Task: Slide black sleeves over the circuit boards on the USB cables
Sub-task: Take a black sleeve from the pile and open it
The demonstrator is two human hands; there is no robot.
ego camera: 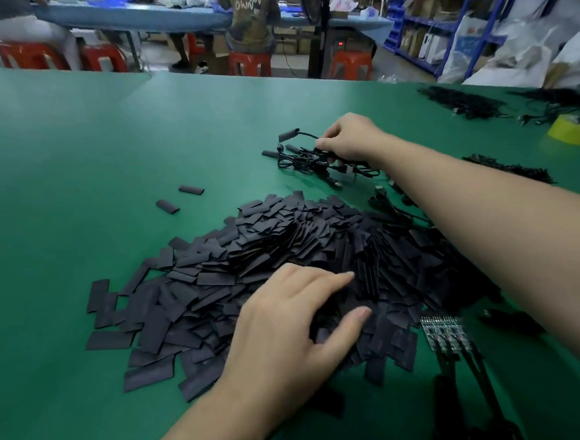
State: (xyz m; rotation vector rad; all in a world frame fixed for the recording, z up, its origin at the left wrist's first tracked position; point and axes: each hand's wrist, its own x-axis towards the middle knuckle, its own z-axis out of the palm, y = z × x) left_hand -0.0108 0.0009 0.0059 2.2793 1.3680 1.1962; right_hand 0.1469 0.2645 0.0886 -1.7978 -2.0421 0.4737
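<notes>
Sleeves [280,239] under left hand [291,330], palm down, right hand [351,140] outstretched gripping cables [306,162]

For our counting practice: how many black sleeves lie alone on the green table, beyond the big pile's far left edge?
2. The farther sleeve lies beyond the nearer sleeve, which sits slightly left; both are clear of the pile. Others may be hidden.

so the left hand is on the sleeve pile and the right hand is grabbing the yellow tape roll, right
Not quite. The head view shows the right hand gripping the bundle of black cables, not the yellow tape roll, which sits untouched at the far right of the table. The left hand does rest on the sleeve pile.
</notes>
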